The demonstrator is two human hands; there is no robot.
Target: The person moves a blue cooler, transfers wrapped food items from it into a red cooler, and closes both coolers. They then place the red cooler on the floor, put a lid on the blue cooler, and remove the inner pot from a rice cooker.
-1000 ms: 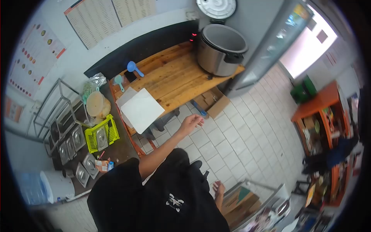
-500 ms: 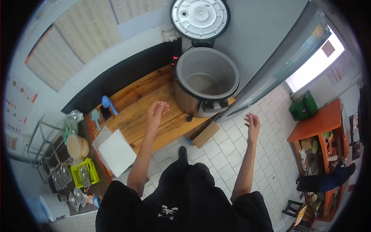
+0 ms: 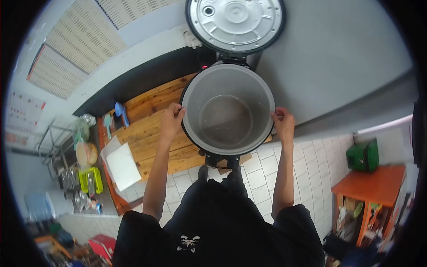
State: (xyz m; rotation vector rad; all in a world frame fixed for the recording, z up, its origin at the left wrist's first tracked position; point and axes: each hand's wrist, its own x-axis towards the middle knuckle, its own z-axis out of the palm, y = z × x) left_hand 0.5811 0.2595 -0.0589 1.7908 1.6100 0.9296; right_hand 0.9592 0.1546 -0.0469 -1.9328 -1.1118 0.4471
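Observation:
A large round cooker with a grey inner pot stands at the edge of a wooden table, its metal lid tipped open behind it. Some cloudy liquid or residue seems to lie at the pot's bottom. On the left side of the rim, my left hand pinches the pot's edge between thumb and fingers. My right hand grips the same rim at the right side, fingers closed on it.
White paper sheets, a blue scoop and a teal utensil lie on the wooden table. A green basket is further left. A grey fridge stands right, beyond it an orange cabinet.
Both hands have moved to the pot and taken hold of its rim on opposite sides. The view has come closer over the cooker, which looks larger. The co-worker at the right is now barely visible.

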